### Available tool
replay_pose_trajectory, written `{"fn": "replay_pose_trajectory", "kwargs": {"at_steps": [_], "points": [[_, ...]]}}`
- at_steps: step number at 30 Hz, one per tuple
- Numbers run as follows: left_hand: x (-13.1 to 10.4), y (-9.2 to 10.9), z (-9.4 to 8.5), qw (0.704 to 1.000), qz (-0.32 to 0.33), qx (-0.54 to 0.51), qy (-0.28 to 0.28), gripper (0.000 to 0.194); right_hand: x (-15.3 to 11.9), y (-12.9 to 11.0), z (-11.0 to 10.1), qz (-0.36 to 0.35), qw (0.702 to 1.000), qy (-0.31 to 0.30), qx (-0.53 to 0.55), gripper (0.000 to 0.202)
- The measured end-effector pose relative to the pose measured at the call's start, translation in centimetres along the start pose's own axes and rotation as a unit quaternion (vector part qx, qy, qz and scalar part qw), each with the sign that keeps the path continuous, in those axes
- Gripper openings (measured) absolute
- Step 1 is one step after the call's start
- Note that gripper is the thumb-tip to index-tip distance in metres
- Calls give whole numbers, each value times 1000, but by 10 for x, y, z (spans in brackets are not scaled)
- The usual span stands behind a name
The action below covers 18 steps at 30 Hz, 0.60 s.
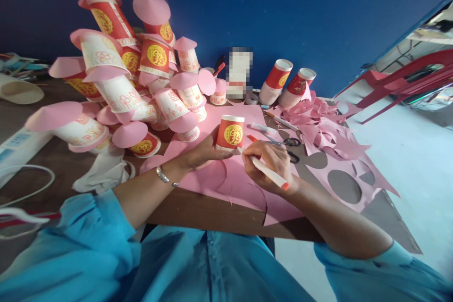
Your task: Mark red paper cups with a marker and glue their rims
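Left fingers [225, 154] grip a coneless cup [231, 133], right fingers [261, 151] a marker [269, 174] near it; coned cups [118, 94] left, coneless stacks [278, 79] far.

The cup [230, 136] is of paper, printed and smooth. Under it, the pink sheets [208, 170] are matt paper. Left of it, the bracelet [162, 174] is shiny metal.

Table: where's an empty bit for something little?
Bare bits: the table's right front corner beside the holey pink sheet, and the front strip between the pink paper and blue shirt. Crowded: back left, pink-hatted cups; back right, pink scraps; middle, the left hand with a red cup and right hand with a marker.
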State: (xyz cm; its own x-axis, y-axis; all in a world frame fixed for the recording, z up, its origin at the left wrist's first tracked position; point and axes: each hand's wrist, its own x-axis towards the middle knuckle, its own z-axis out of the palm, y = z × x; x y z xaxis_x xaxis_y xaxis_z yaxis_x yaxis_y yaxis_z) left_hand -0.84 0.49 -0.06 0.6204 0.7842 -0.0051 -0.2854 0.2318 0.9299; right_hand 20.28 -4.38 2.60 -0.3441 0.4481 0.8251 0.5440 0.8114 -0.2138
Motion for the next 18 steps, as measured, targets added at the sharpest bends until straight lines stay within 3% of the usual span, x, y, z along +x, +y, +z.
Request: {"fn": "replay_pose_trajectory", "kwargs": {"at_steps": [18], "points": [[0, -4, -5, 1000, 5, 19, -5, 91, 0, -1, -1, -14, 999, -20, 23, 21]]}}
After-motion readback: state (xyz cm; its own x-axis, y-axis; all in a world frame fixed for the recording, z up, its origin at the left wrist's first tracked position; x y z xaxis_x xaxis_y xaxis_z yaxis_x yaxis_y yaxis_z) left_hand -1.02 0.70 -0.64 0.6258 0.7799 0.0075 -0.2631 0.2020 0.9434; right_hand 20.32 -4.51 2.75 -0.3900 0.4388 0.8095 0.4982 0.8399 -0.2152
